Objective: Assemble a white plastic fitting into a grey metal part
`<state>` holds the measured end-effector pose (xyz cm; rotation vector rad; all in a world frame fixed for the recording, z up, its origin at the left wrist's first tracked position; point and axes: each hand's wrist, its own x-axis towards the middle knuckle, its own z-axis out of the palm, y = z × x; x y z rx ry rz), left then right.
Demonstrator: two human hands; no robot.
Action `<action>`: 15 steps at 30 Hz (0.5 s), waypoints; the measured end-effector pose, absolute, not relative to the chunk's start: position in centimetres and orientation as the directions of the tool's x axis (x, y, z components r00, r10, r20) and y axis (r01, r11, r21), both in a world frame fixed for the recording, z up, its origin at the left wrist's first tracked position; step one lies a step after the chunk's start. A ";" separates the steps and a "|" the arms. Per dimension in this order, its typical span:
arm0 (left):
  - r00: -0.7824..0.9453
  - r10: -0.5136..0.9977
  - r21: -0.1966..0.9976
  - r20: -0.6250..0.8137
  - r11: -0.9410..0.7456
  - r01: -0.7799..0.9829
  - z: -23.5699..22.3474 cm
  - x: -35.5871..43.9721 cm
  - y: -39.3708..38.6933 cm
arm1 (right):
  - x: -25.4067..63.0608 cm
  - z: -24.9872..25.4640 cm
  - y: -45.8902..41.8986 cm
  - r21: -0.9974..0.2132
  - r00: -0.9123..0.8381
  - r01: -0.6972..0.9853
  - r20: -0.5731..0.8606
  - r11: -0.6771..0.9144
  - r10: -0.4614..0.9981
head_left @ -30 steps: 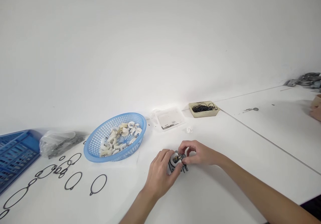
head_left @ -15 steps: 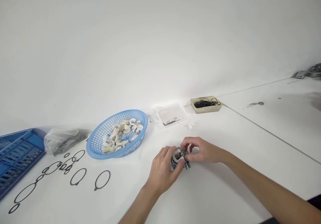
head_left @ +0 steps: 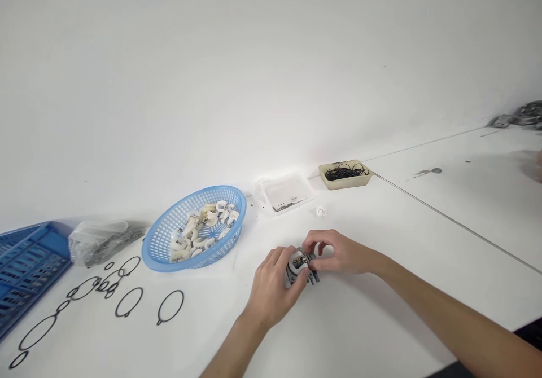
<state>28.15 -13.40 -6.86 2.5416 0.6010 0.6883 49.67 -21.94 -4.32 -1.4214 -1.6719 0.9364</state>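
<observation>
While the left hand (head_left: 271, 290) gripped the small grey part (head_left: 301, 266) from the near side, the right hand (head_left: 339, 253) pinched its top with closed fingertips. That part sat on the white table (head_left: 381, 321), right of the blue basket (head_left: 195, 228).

We're looking at a white table (head_left: 381, 321) carrying a blue round basket (head_left: 158, 248) of white clips, black O-rings (head_left: 170, 307) lying loose at left, a blue crate (head_left: 25, 265), a plastic bag (head_left: 99, 241), a clear tray (head_left: 284, 194), a beige tray (head_left: 345, 175) sitting at the back
</observation>
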 end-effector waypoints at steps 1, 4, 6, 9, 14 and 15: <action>0.782 0.508 0.508 0.362 -0.811 0.291 -6.9 28.1 -13.4 | 49.7 -4.3 -21.9 -0.884 -0.116 0.451 0.077 0.121 0.990; 0.785 0.508 0.511 0.354 -0.808 0.293 -6.9 28.1 -13.3 | 49.7 -4.4 -21.9 -0.887 -0.119 0.445 0.079 0.124 0.990; 0.787 0.512 0.516 0.345 -0.804 0.296 -7.0 28.1 -13.3 | 49.8 -4.5 -21.9 -0.888 -0.124 0.443 0.076 0.124 0.989; 0.788 0.512 0.518 0.341 -0.802 0.297 -7.0 28.1 -13.3 | 49.9 -4.6 -21.8 -0.889 -0.135 0.442 0.068 0.122 0.988; 0.788 0.509 0.517 0.346 -0.805 0.293 -7.0 28.1 -13.3 | 49.9 -4.6 -21.8 -0.884 -0.130 0.456 0.048 0.102 0.990; 0.788 0.509 0.516 0.347 -0.805 0.293 -7.0 28.1 -13.4 | 49.9 -4.5 -21.9 -0.882 -0.126 0.461 0.044 0.098 0.991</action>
